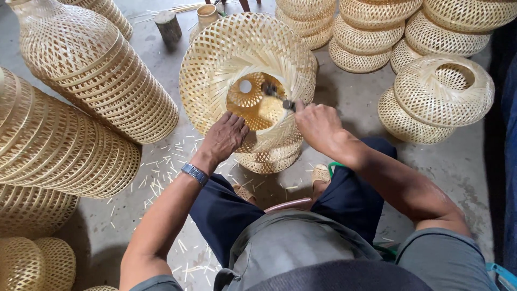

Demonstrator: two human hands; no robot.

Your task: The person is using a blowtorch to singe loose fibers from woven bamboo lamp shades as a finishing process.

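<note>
A woven bamboo lampshade (215, 64) stands tilted on the floor before my knees, its round opening facing me. My left hand (225, 136) presses on its lower rim, fingers spread over the weave. My right hand (318, 125) grips a small dark metal tool (276, 94), whose tip reaches into the opening by the inner edge. A few flatter woven pieces (268, 159) lie stacked under the lampshade.
Tall stacks of nested woven shades (91, 70) lie at the left. More round woven shades (442, 89) pile up at the back right. Short bamboo offcuts (161, 161) litter the concrete floor. A wooden stump (168, 26) and a bamboo cup (205, 13) stand behind.
</note>
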